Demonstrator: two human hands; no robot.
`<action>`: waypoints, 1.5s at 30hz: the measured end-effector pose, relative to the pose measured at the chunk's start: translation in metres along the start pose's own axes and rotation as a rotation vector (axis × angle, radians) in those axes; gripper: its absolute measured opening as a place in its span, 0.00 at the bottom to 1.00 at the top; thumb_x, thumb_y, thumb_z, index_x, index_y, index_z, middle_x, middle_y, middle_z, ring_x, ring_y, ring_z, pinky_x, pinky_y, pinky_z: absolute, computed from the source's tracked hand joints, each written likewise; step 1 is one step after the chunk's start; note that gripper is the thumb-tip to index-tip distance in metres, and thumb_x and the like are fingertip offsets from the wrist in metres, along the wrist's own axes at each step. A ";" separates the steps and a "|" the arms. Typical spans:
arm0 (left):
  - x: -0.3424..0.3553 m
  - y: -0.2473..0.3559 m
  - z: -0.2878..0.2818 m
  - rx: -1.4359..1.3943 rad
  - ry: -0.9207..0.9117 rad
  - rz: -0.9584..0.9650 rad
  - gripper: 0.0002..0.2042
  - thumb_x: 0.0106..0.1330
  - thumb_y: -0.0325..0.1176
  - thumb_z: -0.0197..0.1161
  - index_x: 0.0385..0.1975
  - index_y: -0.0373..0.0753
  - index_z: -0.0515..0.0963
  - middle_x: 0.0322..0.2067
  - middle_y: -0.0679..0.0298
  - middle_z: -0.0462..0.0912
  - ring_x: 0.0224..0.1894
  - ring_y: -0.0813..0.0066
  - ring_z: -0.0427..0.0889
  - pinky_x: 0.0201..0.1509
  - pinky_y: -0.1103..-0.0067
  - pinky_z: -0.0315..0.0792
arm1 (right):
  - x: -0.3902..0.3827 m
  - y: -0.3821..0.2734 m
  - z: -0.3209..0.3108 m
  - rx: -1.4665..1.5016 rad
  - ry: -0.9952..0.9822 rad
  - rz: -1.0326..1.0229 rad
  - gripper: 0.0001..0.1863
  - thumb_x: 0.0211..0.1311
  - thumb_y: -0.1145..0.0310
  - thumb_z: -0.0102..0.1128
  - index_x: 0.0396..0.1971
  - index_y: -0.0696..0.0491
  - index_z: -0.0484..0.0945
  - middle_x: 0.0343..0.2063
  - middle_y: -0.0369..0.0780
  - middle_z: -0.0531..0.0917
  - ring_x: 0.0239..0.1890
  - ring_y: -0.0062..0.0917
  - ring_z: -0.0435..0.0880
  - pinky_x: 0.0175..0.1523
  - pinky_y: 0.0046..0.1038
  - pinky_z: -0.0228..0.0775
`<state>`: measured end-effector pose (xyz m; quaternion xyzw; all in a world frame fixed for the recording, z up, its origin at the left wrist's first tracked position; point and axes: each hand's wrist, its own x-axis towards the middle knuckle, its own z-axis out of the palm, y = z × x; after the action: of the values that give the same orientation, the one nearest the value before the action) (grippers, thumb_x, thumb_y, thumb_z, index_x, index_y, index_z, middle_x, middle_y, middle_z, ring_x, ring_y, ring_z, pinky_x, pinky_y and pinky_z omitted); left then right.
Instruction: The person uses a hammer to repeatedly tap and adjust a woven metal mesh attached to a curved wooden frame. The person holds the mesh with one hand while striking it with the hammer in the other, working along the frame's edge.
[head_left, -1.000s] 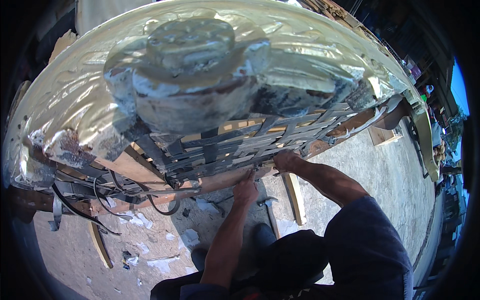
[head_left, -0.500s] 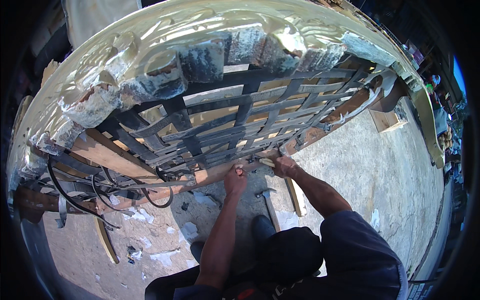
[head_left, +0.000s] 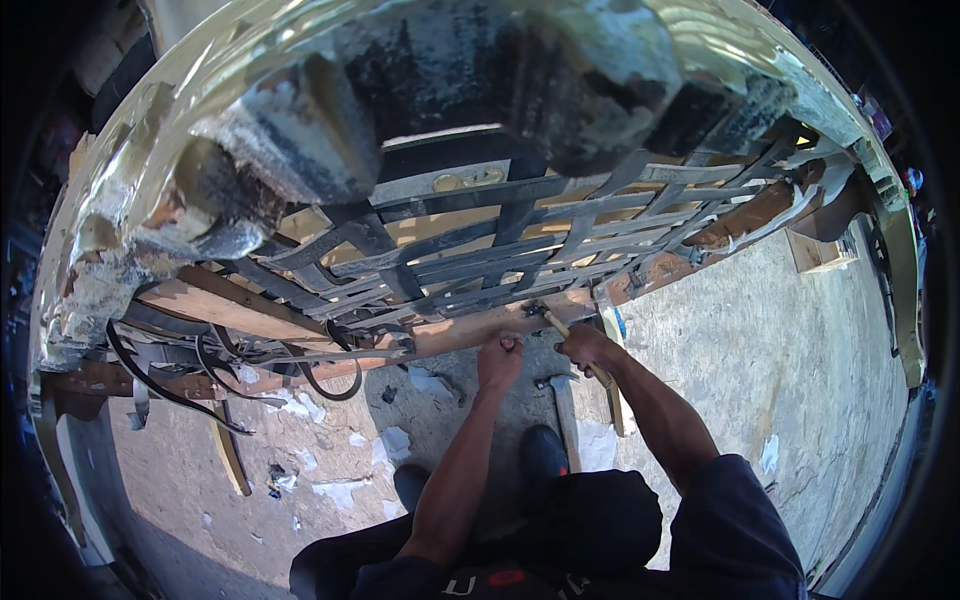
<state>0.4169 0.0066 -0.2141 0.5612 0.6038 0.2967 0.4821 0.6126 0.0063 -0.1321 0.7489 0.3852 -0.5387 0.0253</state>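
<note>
My right hand [head_left: 588, 346] is wrapped round the pale wooden handle of a hammer [head_left: 553, 322]. Its small dark head meets the bare wooden rail [head_left: 465, 330] of an upturned seat frame. Just left of it, my left hand [head_left: 500, 362] is closed in a pinch near the rail's lower edge; what its fingers hold, if anything, is too small to make out. Dark woven webbing straps [head_left: 440, 270] cross the frame above both hands. Closest to me, the frame's carved, gold-painted edge [head_left: 240, 130] is chipped and flaking.
Loose strap ends [head_left: 330, 385] curl down at the left. A second hammer [head_left: 566, 415] lies on the concrete floor by my shoe [head_left: 542, 452]. Wooden strips [head_left: 232, 455] and torn white scraps [head_left: 340, 490] are scattered about. A wooden block [head_left: 820, 250] stands at the right.
The hammer's handle has swung round to point down and right, with my right hand slightly lower. My left hand stays pinched beside the rail. The view has shifted, bringing the carved edge closer.
</note>
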 end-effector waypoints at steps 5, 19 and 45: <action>0.008 0.012 0.018 -0.011 -0.074 0.025 0.09 0.66 0.33 0.65 0.42 0.40 0.86 0.34 0.61 0.88 0.38 0.66 0.86 0.48 0.71 0.77 | 0.028 0.055 0.029 0.448 0.017 -0.166 0.14 0.73 0.60 0.60 0.35 0.55 0.71 0.19 0.34 0.70 0.15 0.22 0.70 0.19 0.30 0.64; 0.043 0.045 0.002 0.664 -0.151 0.149 0.27 0.67 0.32 0.59 0.68 0.50 0.73 0.60 0.53 0.74 0.58 0.51 0.80 0.58 0.59 0.78 | -0.038 0.057 0.031 -0.338 0.224 -0.238 0.18 0.66 0.71 0.54 0.54 0.57 0.66 0.53 0.61 0.80 0.58 0.56 0.80 0.60 0.53 0.70; 0.071 -0.004 0.025 0.371 -0.023 0.279 0.07 0.66 0.34 0.59 0.35 0.45 0.85 0.42 0.62 0.88 0.49 0.53 0.85 0.51 0.62 0.79 | -0.023 -0.049 0.026 -2.065 0.783 -0.325 0.24 0.70 0.65 0.49 0.57 0.63 0.81 0.58 0.52 0.76 0.61 0.51 0.70 0.62 0.61 0.56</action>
<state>0.4451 0.0693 -0.2441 0.7214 0.5591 0.2380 0.3321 0.5597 0.0160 -0.1056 0.4274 0.7228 0.3162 0.4416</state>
